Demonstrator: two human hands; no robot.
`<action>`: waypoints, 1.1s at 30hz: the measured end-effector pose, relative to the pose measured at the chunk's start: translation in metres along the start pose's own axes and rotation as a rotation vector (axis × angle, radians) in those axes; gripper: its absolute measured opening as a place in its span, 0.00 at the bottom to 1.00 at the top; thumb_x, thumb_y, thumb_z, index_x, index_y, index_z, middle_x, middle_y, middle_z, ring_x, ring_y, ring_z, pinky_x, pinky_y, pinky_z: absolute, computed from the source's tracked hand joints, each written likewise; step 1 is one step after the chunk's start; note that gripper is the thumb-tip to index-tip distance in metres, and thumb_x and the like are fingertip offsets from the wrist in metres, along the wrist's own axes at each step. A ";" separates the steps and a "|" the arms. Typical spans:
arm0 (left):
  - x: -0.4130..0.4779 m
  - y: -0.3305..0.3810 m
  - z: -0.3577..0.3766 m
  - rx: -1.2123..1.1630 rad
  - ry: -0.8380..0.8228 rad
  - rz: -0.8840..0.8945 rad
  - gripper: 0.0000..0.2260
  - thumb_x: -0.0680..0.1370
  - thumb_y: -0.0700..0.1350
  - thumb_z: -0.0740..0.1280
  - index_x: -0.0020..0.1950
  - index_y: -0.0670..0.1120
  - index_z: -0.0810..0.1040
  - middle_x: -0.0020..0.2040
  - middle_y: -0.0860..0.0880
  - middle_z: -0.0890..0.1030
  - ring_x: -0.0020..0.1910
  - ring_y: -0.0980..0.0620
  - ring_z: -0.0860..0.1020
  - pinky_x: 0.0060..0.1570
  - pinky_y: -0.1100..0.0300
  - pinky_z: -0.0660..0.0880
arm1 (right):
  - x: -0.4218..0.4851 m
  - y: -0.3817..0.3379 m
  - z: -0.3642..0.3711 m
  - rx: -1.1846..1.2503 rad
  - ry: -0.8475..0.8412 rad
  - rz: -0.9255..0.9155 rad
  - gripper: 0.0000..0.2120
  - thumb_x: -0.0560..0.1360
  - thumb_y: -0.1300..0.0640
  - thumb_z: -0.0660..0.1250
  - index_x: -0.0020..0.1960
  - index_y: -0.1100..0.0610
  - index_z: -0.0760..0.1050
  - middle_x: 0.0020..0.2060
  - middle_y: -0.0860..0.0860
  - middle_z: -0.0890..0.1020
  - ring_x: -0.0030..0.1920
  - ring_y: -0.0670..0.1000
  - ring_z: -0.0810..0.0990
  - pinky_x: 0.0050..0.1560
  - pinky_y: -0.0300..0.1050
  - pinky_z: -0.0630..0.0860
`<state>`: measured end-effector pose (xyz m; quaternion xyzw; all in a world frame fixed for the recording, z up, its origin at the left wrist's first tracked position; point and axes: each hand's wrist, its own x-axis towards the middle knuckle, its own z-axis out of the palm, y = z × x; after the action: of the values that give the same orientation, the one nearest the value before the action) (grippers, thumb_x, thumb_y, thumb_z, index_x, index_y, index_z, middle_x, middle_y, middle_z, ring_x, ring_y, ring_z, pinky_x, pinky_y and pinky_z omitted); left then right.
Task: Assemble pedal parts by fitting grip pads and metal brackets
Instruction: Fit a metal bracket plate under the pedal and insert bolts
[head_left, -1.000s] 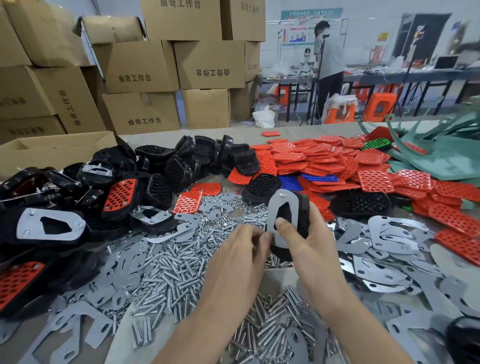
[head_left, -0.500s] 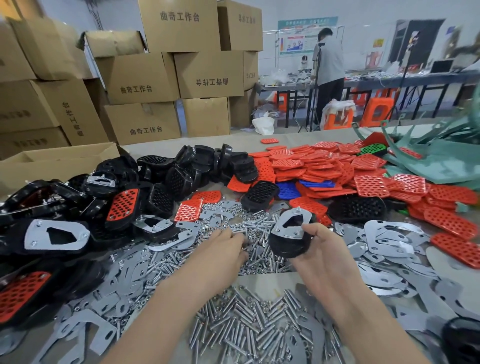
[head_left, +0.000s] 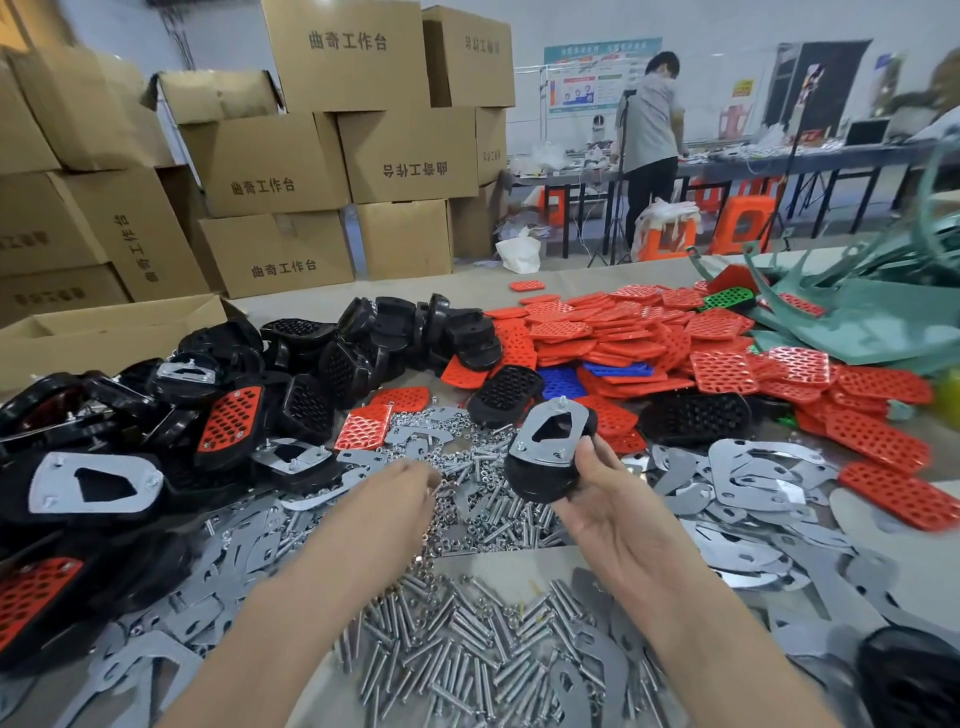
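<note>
Left hand (head_left: 395, 493) has let go of the pedal (head_left: 545, 480) and dropped to the nut pile (head_left: 467, 460) on the tabletop (head_left: 457, 291). A second ago both hands were on the pedal, which stood on edge. Now the right hand (head_left: 618, 525) holds it alone, tipped nearly flat, above the nuts. The bracket (head_left: 550, 434) sits face up on the pedal, thumb on its near edge. A bolt end (head_left: 562, 401) pokes up through the far corner.

Left fingers (head_left: 426, 475) are motion-blurred and point down into the nuts; can't tell if they pinch one. Right fingers are curled under the pedal body.

Judgement: bracket seating looks done and the step has moved to fetching a nut for the exposed bolt ends. Loose bolts (head_left: 467, 649) lie nearer the person, untouched.
</note>
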<state>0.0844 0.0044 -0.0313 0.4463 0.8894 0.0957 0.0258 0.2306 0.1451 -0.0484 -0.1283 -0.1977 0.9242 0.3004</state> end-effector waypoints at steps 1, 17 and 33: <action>-0.002 -0.001 0.001 -0.029 0.031 -0.011 0.15 0.86 0.47 0.57 0.72 0.51 0.71 0.64 0.53 0.75 0.51 0.57 0.77 0.50 0.62 0.74 | 0.000 0.001 0.000 0.005 -0.005 0.013 0.15 0.71 0.64 0.67 0.58 0.61 0.77 0.53 0.61 0.87 0.48 0.57 0.89 0.41 0.54 0.86; -0.012 0.006 0.002 0.278 -0.078 0.113 0.09 0.85 0.51 0.60 0.62 0.52 0.76 0.59 0.54 0.77 0.59 0.52 0.72 0.57 0.55 0.72 | -0.002 0.000 -0.002 -0.063 0.060 0.028 0.06 0.82 0.65 0.63 0.58 0.60 0.75 0.50 0.61 0.88 0.47 0.58 0.89 0.53 0.58 0.83; -0.013 0.022 0.012 -0.501 0.437 0.073 0.09 0.82 0.48 0.65 0.60 0.58 0.79 0.48 0.70 0.76 0.53 0.65 0.76 0.53 0.68 0.71 | 0.001 0.012 -0.009 -0.327 -0.078 -0.036 0.28 0.69 0.62 0.75 0.68 0.60 0.73 0.58 0.59 0.86 0.58 0.57 0.86 0.53 0.44 0.83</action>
<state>0.1112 0.0086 -0.0397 0.4266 0.8062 0.4055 -0.0603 0.2271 0.1396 -0.0617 -0.1360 -0.3591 0.8785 0.2841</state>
